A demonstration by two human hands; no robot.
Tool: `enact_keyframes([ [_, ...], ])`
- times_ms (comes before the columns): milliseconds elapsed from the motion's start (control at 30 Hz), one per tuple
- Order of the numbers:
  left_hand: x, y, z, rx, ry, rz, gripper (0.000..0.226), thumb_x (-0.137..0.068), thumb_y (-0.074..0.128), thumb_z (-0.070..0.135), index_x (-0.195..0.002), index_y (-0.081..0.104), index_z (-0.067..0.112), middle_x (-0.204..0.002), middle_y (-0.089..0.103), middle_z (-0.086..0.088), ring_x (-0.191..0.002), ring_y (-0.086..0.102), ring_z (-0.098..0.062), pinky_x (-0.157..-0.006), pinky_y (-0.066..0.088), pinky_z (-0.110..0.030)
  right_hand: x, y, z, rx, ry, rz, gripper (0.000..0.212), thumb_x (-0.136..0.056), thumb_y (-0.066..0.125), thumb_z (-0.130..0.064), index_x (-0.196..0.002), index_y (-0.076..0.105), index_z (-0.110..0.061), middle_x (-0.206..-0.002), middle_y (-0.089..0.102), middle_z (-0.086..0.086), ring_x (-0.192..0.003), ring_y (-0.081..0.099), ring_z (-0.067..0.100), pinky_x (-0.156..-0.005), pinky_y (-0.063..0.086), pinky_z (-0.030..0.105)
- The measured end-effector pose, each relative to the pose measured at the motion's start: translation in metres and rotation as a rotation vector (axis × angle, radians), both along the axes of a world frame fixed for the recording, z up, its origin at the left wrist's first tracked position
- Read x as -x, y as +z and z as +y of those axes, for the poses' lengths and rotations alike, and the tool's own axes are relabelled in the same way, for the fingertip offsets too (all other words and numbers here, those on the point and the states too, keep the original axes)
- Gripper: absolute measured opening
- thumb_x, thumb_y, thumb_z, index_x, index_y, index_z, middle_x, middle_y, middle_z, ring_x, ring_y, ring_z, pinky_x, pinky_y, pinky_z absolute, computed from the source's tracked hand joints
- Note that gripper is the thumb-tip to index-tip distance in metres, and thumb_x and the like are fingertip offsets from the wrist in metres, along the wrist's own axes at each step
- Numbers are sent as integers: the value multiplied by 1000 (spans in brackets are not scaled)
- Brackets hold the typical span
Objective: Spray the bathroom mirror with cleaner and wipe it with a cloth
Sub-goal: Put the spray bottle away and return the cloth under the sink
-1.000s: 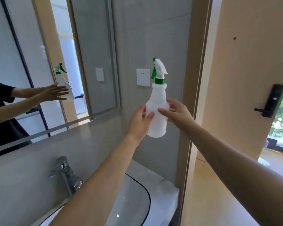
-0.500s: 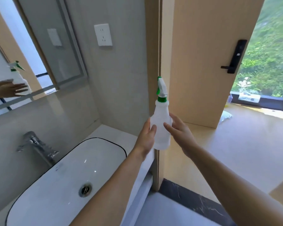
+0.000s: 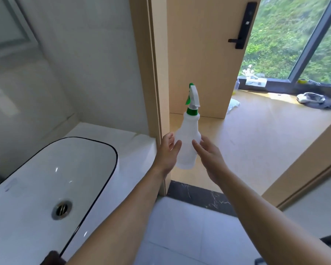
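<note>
White spray bottle (image 3: 187, 142), door frame (image 3: 157, 73) behind

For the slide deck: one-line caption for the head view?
Both hands, left and right, hold an upright spray bottle past the sink, at the doorway.

Both hands, the left hand (image 3: 167, 153) and right hand (image 3: 210, 159), held a spray bottle (image 3: 187, 138) upright just right of a wooden door frame (image 3: 155, 73), which stood close against the left hand's fingers. Left of the frame, a counter (image 3: 111, 134) and sink (image 3: 55, 175) filled the low space. Right of the bottle, the doorway floor (image 3: 266, 140) lay open, with the door (image 3: 204, 54) standing behind it.
</note>
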State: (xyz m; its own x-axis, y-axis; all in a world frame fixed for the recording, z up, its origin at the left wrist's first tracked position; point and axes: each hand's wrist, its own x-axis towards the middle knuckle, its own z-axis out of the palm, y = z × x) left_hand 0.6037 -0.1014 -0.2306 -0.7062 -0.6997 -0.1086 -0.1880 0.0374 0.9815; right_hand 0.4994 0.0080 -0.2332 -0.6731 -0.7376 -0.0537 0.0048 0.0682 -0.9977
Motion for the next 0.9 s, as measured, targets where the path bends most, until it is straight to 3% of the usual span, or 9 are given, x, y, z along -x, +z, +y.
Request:
enact_keyframes([
  [167, 4, -68, 10, 20, -1, -26, 40, -102, 51, 45, -140, 44, 35, -142, 53, 9, -128, 54, -17, -109, 48, -50, 5, -75, 12, 18, -19, -27, 45, -98, 59, -39, -140, 53, -27, -130, 65, 0, -118, 61, 17, -97, 48, 38],
  [367, 7, -160, 18, 61, 20, -13, 41, -103, 53, 38, -142, 45, 28, -143, 54, 6, -130, 53, -16, -110, 47, -46, 8, -169, 16, 57, -3, -74, 34, -100, 57, -36, -134, 56, -34, -124, 67, -11, -111, 63, 3, -83, 48, 22],
  [600, 7, -250, 3, 101, 61, 1, 36, -103, 55, 36, -137, 47, 29, -138, 57, 6, -127, 55, -16, -106, 49, -44, 11, -264, -6, 91, 38, -43, 42, -101, 54, -38, -141, 51, -28, -133, 61, -1, -120, 58, 18, -100, 47, 41],
  [700, 7, -284, -5, 131, 90, 27, 35, -101, 57, 37, -135, 49, 31, -138, 57, 6, -126, 56, -17, -106, 50, -47, 12, -295, -16, 112, 57, -21, 41, -102, 54, -37, -142, 51, -29, -133, 60, 1, -120, 58, 20, -100, 47, 43],
  [900, -1, -348, -12, 172, 138, 41, 36, -100, 59, 37, -133, 48, 28, -136, 57, 5, -125, 56, -16, -97, 51, -36, 8, -362, -31, 123, 74, -8, 40, -101, 52, -42, -139, 52, -27, -130, 62, 2, -117, 60, 19, -100, 49, 44],
])
